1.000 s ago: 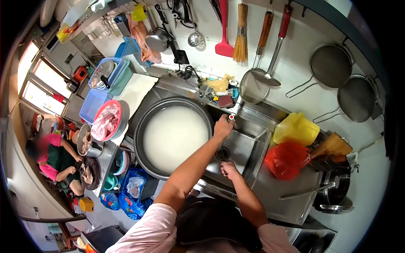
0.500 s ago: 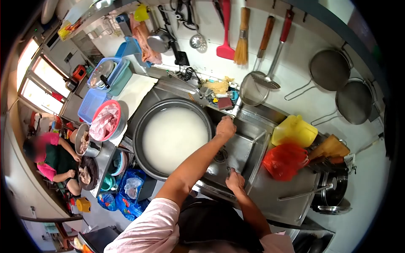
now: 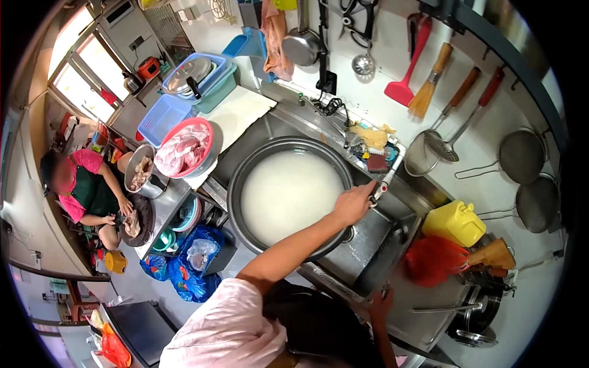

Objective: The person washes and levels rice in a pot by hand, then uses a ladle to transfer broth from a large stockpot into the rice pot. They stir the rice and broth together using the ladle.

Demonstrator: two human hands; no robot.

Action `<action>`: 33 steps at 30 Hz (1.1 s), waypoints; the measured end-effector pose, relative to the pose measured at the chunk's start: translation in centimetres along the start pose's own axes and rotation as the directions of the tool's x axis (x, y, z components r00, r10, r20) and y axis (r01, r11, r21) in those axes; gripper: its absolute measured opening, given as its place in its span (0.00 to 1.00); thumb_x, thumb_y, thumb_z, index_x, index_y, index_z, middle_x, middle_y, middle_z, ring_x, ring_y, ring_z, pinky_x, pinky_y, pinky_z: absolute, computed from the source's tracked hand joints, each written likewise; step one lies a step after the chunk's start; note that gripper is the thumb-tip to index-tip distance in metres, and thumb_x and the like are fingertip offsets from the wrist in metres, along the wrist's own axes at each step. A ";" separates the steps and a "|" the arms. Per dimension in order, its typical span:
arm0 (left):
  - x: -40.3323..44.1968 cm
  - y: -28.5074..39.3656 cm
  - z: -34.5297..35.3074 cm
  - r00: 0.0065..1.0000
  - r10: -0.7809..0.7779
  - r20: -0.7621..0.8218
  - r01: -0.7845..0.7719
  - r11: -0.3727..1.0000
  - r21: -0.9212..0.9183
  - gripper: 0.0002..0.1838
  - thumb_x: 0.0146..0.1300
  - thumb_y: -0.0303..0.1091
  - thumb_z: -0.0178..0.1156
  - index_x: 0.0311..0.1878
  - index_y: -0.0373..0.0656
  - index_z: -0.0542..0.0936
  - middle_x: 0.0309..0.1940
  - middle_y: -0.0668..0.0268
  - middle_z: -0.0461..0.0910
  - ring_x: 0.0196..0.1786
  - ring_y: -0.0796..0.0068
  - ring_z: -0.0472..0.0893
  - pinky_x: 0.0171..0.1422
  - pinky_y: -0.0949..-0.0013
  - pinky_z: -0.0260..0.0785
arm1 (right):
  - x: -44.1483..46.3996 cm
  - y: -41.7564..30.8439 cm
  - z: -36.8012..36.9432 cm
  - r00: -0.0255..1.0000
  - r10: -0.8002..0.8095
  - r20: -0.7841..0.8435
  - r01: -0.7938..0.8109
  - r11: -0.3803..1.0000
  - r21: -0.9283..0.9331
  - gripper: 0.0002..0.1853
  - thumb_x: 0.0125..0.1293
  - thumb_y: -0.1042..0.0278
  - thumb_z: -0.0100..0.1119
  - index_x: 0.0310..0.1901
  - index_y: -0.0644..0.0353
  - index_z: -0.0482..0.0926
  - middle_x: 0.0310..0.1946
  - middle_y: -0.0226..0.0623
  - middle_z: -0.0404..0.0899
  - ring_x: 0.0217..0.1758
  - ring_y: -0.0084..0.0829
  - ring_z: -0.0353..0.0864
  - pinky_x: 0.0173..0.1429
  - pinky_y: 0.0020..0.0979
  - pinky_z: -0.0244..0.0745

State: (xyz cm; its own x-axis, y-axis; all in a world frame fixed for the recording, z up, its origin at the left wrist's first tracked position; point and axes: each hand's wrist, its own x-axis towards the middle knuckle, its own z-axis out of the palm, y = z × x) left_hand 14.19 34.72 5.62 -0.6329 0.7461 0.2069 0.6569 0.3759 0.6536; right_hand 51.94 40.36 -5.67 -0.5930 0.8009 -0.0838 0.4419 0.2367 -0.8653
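Observation:
My left hand point(image 3: 354, 203) reaches across the big dark pot point(image 3: 234, 211) to the sink tap point(image 3: 375, 197), its fingers closed at the tap's handle. A white pipe point(image 3: 397, 161) runs up behind the tap. Cloudy whitish liquid point(image 3: 291, 196) fills much of the pot, which stands over the left side of the steel sink point(image 3: 325, 260). Low beside the sink's near right corner, my right hand point(image 3: 381, 300) is closed around a small, dark metallic thing that I cannot make out.
A red plastic bag point(image 3: 432, 262) and a yellow jug point(image 3: 454, 224) stand right of the sink. Left of the pot is a red basin point(image 3: 210, 147) of raw meat. A co-worker point(image 3: 92, 184) handles meat on a round chopping board point(image 3: 144, 227). Strainers point(image 3: 521, 156) hang on the wall.
The view has turned, so the pot and sink sit further right in it. My left hand stays at the tap. My right hand has shifted from over the sink toward its right edge.

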 end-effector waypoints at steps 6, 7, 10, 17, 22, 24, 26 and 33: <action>-13.2 -9.8 -12.3 0.917 -0.168 -0.362 0.169 0.985 -0.031 0.16 0.66 0.23 0.55 0.54 0.42 0.84 0.47 0.59 0.87 0.50 0.54 0.86 0.61 0.55 0.76 | -0.6 -19.3 0.5 0.947 0.232 0.223 -0.305 0.868 0.391 0.08 0.73 0.67 0.54 0.48 0.61 0.76 0.21 0.27 0.69 0.15 0.20 0.67 0.19 0.26 0.62; -14.9 -11.2 -14.7 0.869 -0.198 -0.453 0.191 0.980 -0.062 0.14 0.67 0.22 0.56 0.52 0.43 0.84 0.46 0.58 0.87 0.50 0.53 0.84 0.59 0.53 0.76 | -0.3 -21.1 1.7 0.949 0.192 0.251 -0.284 0.868 0.408 0.08 0.73 0.67 0.54 0.48 0.61 0.76 0.21 0.27 0.70 0.15 0.18 0.66 0.19 0.23 0.61; -19.0 -15.9 -19.1 0.719 -0.381 -0.581 0.360 0.920 -0.158 0.13 0.71 0.26 0.55 0.55 0.42 0.82 0.50 0.55 0.82 0.55 0.51 0.79 0.64 0.54 0.70 | 1.4 -25.8 5.9 0.875 0.273 0.401 -0.444 0.784 0.434 0.12 0.71 0.69 0.55 0.52 0.64 0.78 0.21 0.27 0.70 0.15 0.20 0.67 0.19 0.24 0.62; -20.4 -21.9 -19.5 0.701 -0.520 -0.488 0.440 0.854 -0.278 0.29 0.73 0.37 0.60 0.72 0.34 0.66 0.64 0.46 0.71 0.69 0.46 0.69 0.76 0.54 0.60 | 4.7 -29.8 18.9 0.913 0.137 0.384 -0.273 0.905 0.326 0.18 0.70 0.70 0.56 0.60 0.64 0.79 0.22 0.27 0.71 0.15 0.19 0.67 0.19 0.24 0.63; -20.7 -22.6 -18.4 0.711 -0.535 -0.456 0.444 0.845 -0.300 0.39 0.67 0.23 0.59 0.79 0.33 0.55 0.72 0.41 0.62 0.75 0.40 0.63 0.80 0.53 0.54 | 6.1 -30.9 23.5 0.937 0.117 0.328 -0.198 0.954 0.227 0.20 0.69 0.70 0.55 0.62 0.64 0.78 0.22 0.26 0.70 0.15 0.18 0.67 0.19 0.25 0.63; -20.9 -22.9 -17.8 0.706 -0.545 -0.452 0.434 0.838 -0.332 0.39 0.68 0.22 0.58 0.79 0.33 0.54 0.72 0.40 0.62 0.75 0.40 0.63 0.80 0.53 0.54 | 6.0 -31.3 24.7 0.941 0.125 0.315 -0.191 0.963 0.189 0.20 0.68 0.71 0.55 0.62 0.63 0.78 0.22 0.26 0.70 0.14 0.19 0.67 0.19 0.27 0.65; -20.8 -22.8 -17.7 0.705 -0.547 -0.452 0.425 0.836 -0.348 0.39 0.68 0.20 0.56 0.80 0.33 0.53 0.72 0.39 0.62 0.75 0.38 0.63 0.80 0.53 0.54 | 6.0 -31.2 25.7 0.944 0.143 0.298 -0.190 0.973 0.134 0.20 0.68 0.71 0.55 0.61 0.63 0.78 0.22 0.27 0.70 0.14 0.20 0.67 0.19 0.28 0.65; -20.7 -22.4 -17.9 0.714 -0.539 -0.448 0.432 0.842 -0.324 0.38 0.69 0.21 0.55 0.81 0.34 0.52 0.74 0.40 0.61 0.77 0.39 0.62 0.81 0.54 0.53 | 6.8 -30.6 27.7 0.900 0.207 0.384 -0.321 0.911 0.260 0.05 0.67 0.71 0.54 0.38 0.62 0.77 0.18 0.28 0.68 0.14 0.22 0.67 0.20 0.30 0.62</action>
State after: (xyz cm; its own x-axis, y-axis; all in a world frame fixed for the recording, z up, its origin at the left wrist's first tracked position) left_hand 5.26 1.03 -0.25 -0.9890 0.0839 0.1217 0.1468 0.4609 0.8752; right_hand 15.69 23.33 6.57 -0.7005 0.5581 -0.4448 0.4175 -0.1849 -0.8896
